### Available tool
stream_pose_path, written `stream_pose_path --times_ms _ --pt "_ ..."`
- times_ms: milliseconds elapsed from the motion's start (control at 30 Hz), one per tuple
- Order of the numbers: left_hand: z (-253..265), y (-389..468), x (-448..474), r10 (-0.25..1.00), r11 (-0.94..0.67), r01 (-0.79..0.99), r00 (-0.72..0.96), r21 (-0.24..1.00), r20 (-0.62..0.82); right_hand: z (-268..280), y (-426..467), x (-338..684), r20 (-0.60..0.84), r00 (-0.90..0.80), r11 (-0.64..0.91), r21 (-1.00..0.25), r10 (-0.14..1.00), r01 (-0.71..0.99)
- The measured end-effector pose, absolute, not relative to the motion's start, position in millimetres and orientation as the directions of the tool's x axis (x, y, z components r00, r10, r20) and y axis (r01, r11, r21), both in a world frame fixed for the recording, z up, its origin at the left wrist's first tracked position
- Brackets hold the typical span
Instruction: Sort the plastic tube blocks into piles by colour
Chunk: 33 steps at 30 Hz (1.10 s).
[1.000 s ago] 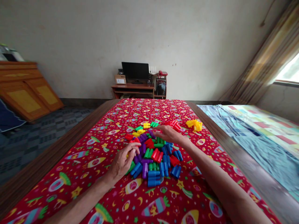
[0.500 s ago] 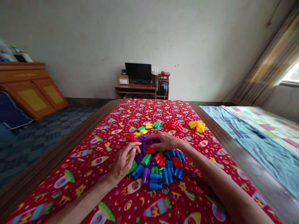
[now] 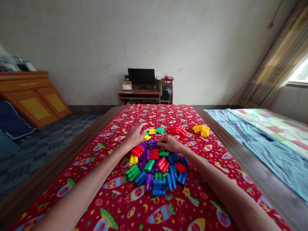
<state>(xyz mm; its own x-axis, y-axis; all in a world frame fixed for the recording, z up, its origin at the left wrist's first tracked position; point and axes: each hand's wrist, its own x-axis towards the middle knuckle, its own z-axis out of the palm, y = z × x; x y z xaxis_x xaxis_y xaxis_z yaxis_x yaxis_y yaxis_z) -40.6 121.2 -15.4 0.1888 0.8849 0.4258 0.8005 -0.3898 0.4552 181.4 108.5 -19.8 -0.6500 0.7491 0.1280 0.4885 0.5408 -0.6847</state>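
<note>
The room is closed off by a pale wall [image 3: 204,48], before which a black monitor [image 3: 141,77] is set near a cardboard box [image 3: 124,83]; the box's white label [image 3: 126,87] is too small to be read. The desk [image 3: 103,118] is covered by a red cloth [image 3: 204,205] printed with rockets and stars, on which plastic blocks [image 3: 163,165] of five colours are heaped loosely. The left grip [image 3: 136,136] is held released and spread at the far left of the heap, just beside a yellow block [image 3: 147,137]. The right grip [image 3: 168,143] is lowered, curled, beside a purple block [image 3: 153,144]; whether anything is grasped cannot be told. Beyond it, red blocks [image 3: 178,130] and yellow blocks [image 3: 201,130] are clustered separately.
</note>
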Motion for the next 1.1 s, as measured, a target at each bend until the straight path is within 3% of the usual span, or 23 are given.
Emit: stream_pose_path --times_ms 133,400,467,633,800,967,1100 --pt "-22 161 -21 0.926 -0.357 0.828 0.254 0.432 0.279 -20 110 183 0.147 -0.659 0.554 -0.69 0.738 0.467" --pt "-32 141 -23 0.925 -0.357 0.837 0.253 0.415 0.285 -18 120 191 0.361 -0.382 0.517 -0.706 0.851 0.485" --pt "-33 129 -25 0.915 -0.377 0.8 0.244 0.466 0.321 -17 118 191 0.394 -0.415 0.565 -0.671 0.82 0.48" --pt "-35 112 -20 0.902 -0.426 0.616 0.235 0.663 0.361 -8 105 188 0.348 -0.675 0.734 -0.514 0.651 0.444" --pt "-28 103 -9 0.922 -0.369 0.423 0.276 0.828 0.271 -2 102 191 0.32 -0.667 0.73 -0.437 0.673 0.526" --pt "-25 104 -9 0.888 -0.44 0.425 0.339 0.791 0.312 0 112 197 0.315 -0.614 0.674 -0.516 0.723 0.529" --pt "-20 110 -23 0.862 -0.507 0.558 0.334 0.657 0.381 5 126 213 0.358 -0.478 0.597 -0.487 0.802 0.638"
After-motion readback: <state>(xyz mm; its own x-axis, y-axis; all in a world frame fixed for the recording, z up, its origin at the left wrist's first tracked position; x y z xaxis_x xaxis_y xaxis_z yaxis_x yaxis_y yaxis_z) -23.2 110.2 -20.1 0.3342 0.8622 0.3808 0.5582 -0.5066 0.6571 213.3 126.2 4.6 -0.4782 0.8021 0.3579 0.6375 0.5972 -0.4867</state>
